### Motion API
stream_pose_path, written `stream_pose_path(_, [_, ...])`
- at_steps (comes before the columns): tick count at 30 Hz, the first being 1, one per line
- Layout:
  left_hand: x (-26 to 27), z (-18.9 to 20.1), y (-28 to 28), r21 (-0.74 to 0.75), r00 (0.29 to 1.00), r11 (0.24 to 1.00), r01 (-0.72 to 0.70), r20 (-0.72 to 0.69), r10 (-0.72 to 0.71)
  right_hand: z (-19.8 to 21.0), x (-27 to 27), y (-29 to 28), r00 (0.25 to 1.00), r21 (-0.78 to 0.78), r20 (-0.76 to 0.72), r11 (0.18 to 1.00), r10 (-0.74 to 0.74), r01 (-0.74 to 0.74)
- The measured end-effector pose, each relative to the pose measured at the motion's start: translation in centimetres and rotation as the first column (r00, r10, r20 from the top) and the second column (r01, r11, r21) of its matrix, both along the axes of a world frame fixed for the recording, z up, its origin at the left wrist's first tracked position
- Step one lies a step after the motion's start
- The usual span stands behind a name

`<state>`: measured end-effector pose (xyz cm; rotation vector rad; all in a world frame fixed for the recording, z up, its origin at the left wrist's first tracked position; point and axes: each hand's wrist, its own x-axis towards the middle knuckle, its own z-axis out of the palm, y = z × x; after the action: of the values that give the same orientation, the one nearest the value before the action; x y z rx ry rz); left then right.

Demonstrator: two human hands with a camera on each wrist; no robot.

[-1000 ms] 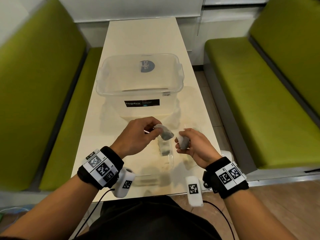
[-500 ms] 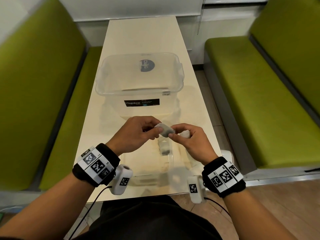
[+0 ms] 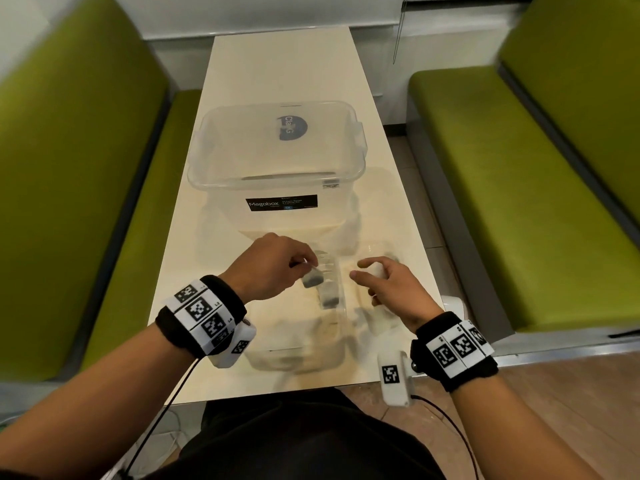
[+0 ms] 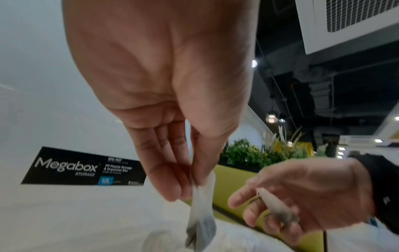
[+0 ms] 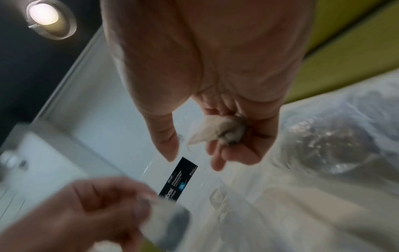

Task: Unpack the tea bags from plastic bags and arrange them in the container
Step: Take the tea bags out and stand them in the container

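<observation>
Between the two hands, just short of the clear Megabox container [image 3: 277, 174], the left hand [image 3: 273, 268] pinches one tea bag [image 3: 312, 279] by its top, dangling. The right hand [image 3: 388, 289] cups another tea bag [image 5: 224, 131] in half-curled fingers. Nothing shows inside the container, so arranging seems barely begun; a plastic bag [image 5: 332, 136] beyond the right hand holds more.

A café or canteen booth: green padded benches [image 3: 519, 174] flank a narrow cream worktop [image 3: 287, 74]; pendant lamps [image 4: 272, 117], exposed ducts and planters [image 4: 248, 153] show at frame right.
</observation>
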<state>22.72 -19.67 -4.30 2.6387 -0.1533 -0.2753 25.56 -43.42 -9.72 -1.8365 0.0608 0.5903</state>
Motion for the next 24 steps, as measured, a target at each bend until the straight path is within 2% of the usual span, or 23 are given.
stream_pose_path(2, [0.4,-1.3,-0.3,0.087,0.996,0.994,0.065,-0.072,-0.058,-0.2,0.0,-0.4,0.994,0.035,-0.112,0.999,0.006,-0.002])
stream_pose_path(4, [0.8,-2.5,-0.7,0.113,0.986,0.988,0.105,-0.141,-0.089,-0.1,0.0,-0.6,0.987,0.043,-0.158,0.999,0.032,-0.026])
stream_pose_path(9, [1.7,-4.7,-2.4,0.137,0.957,0.972,0.191,-0.246,-0.153,-0.2,-0.2,-1.3,0.989,0.054,-0.128,0.996,0.078,-0.072])
stream_pose_path(14, [2.2,-6.1,-3.9,0.137,0.954,0.967,0.213,-0.245,-0.175,-0.7,-0.5,-1.6,0.989,0.114,-0.129,0.992,0.068,-0.054])
stream_pose_path(24, [2.7,-6.5,-4.3,0.213,0.971,0.965,0.156,-0.214,-0.110,0.0,-0.9,-1.8,0.986,0.154,-0.157,0.988,0.049,-0.025])
